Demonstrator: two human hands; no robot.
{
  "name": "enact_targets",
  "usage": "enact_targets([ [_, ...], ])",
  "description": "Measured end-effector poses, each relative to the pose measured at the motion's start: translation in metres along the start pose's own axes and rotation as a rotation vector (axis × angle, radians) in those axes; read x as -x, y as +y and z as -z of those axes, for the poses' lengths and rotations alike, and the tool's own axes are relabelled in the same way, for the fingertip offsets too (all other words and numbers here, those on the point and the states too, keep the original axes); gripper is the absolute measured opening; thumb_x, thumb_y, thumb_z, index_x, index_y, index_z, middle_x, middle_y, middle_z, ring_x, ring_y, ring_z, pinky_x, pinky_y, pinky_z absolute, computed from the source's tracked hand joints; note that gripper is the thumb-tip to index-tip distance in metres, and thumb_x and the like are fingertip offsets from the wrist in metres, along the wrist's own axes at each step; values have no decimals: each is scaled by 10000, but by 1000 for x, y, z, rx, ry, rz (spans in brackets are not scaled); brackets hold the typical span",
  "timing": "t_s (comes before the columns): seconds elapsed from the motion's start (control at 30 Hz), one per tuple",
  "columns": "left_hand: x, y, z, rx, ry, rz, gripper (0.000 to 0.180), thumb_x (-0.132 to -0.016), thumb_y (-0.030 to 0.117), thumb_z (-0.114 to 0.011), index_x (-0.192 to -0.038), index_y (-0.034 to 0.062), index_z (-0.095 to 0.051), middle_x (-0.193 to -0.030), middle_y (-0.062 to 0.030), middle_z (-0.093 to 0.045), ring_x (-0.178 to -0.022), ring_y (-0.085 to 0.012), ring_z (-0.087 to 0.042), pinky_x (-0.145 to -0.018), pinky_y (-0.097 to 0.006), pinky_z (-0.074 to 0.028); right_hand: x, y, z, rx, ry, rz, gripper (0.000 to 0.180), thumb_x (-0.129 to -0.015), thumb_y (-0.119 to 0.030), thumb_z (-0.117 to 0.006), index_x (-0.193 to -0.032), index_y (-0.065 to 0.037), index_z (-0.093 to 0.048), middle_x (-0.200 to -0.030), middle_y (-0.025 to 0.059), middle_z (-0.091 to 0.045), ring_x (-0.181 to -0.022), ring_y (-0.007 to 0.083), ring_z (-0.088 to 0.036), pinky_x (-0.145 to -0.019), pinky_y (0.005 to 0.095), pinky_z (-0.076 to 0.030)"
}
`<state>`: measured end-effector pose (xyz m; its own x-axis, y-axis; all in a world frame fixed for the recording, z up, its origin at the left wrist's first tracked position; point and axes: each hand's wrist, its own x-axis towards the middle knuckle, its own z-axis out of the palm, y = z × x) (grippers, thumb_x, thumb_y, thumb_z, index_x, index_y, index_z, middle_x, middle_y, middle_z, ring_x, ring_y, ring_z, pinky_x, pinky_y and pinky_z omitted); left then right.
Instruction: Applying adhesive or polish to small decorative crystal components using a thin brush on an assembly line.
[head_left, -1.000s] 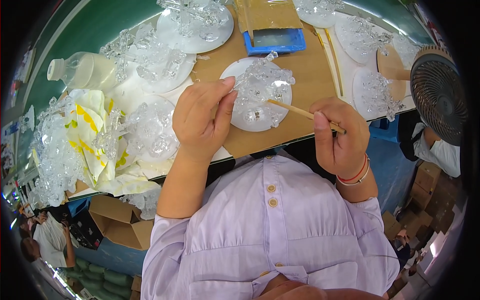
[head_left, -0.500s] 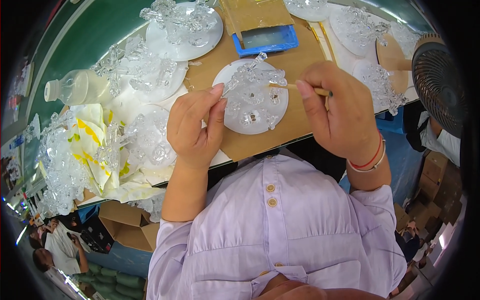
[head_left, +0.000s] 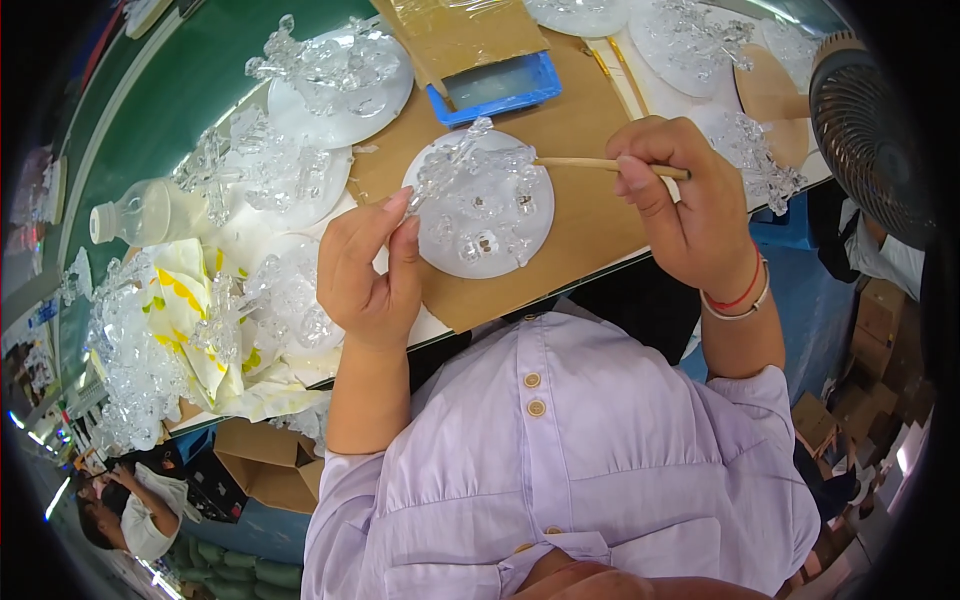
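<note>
The clear crystal ornament piece (head_left: 447, 170) you are working on sits over the upper left edge of the white round plate (head_left: 480, 215), which lies on the brown cardboard sheet (head_left: 590, 220) in front of you. Your left hand (head_left: 368, 270), just left of the plate, pinches the piece between thumb and forefinger, the other fingers curled in. Your right hand (head_left: 690, 205), right of the plate, is closed around a thin wooden stick (head_left: 590, 164) whose tip reaches across to the piece above the plate. More small clear pieces lie on the plate itself.

Just above the plate stands a blue tray (head_left: 500, 90). Up and left of the plate, another white plate (head_left: 335, 85) carries clear crystal parts. Further left of the plate lie a plastic bottle (head_left: 145, 212) and a heap of crystal parts on white and yellow paper (head_left: 185, 320). Well right of the plate is a round fan (head_left: 870, 140).
</note>
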<state>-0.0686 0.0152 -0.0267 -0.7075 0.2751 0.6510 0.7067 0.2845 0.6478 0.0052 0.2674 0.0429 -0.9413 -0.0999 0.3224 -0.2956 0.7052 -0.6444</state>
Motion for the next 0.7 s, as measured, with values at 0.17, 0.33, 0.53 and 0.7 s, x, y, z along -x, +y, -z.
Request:
enact_targets([
  [0.17,4,-6,-1,3,23,-7,250,-749,-74,-702,-984,-5,-655,-920,-126,-695,-743,-211,-619,-648,-262,-489,9,10,-13,-63,144,85,36,-917,8,-523,-941,-5,-500,-866,137,-622,-650,157,-587,-600,240,-472],
  [0.33,4,1,-5,8,48,12,261,-749,-64,-718,-993,-3,-651,-918,-134,-693,-761,-198,-626,-663,-254,-488,22,15,-6,-88,137,162,74,-889,26,-535,-947,-9,-505,-867,153,-625,-694,223,-608,-633,287,-492],
  [0.53,9,0,-5,-37,68,74,253,-759,-55,-729,-992,-7,-643,-920,-135,-683,-798,-197,-639,-699,-258,-494,42,23,-3,-135,143,187,101,-873,37,-536,-960,-9,-512,-874,157,-629,-735,261,-622,-664,310,-502],
  [0.7,8,2,-6,-32,75,55,238,-771,-58,-722,-987,-20,-630,-908,-132,-674,-812,-208,-637,-740,-280,-496,39,30,-10,-167,184,180,116,-872,35,-539,-978,-7,-514,-883,158,-629,-758,268,-628,-677,316,-505],
])
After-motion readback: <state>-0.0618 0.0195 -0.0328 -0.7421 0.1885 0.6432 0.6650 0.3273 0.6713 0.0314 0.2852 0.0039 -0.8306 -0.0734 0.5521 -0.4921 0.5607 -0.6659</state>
